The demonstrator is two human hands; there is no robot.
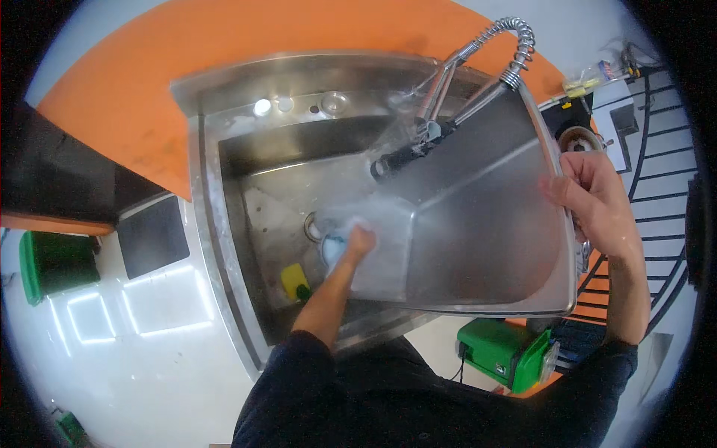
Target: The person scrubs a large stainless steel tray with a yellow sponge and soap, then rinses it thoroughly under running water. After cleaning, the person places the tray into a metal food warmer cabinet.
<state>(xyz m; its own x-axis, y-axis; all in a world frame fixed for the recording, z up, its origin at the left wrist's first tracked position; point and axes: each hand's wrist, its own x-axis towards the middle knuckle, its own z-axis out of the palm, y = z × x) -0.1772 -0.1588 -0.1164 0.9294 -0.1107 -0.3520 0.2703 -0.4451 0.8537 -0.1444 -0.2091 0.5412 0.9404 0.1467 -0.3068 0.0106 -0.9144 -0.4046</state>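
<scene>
My right hand (594,196) grips the right rim of a large, deep stainless steel pan (476,229), which slants down into a steel sink (210,196). My left hand (361,238) is blurred at the pan's lower left end, beside a small round container (333,249) with whitish-blue content; whether it holds anything is unclear. A spring-hose faucet (521,45) arches over the pan, its black spray head (383,168) pointing down to the left. A yellow sponge (292,280) lies on the sink bottom, a dark green thing touching it.
Small round lids or cups (334,103) stand on the sink's back ledge by the orange wall (252,33). A pot (580,140) stands beyond the pan at the right. Green bins (498,347) are on the floor at both sides. Black railing (664,168) is at far right.
</scene>
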